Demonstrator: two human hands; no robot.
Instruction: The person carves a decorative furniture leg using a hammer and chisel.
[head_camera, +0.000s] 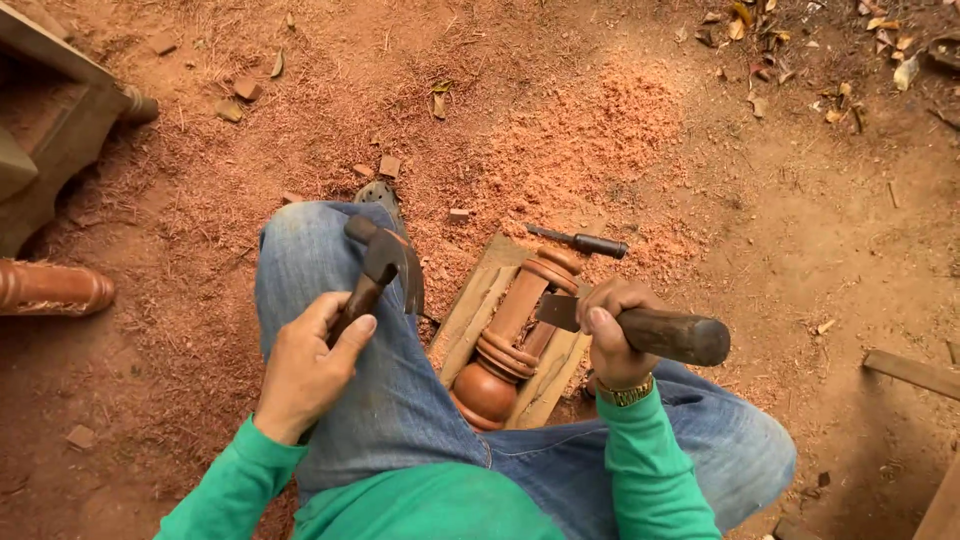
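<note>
A turned reddish wooden spindle (512, 330) lies on a pale wooden board (480, 295) between my knees on the ground. My right hand (610, 330) grips a chisel (650, 330) by its thick dark wooden handle, its flat blade resting against the spindle's middle. My left hand (310, 365) holds a claw hammer (385, 262) by its wooden handle, raised over my left knee, apart from the chisel. I wear blue jeans and green sleeves, with a gold watch on the right wrist.
A second dark-handled tool (583, 242) lies just beyond the board. Red sawdust (600, 130) covers the dirt around. Carved wooden furniture parts (50, 150) sit at the left. A wooden strip (912, 372) lies at the right edge.
</note>
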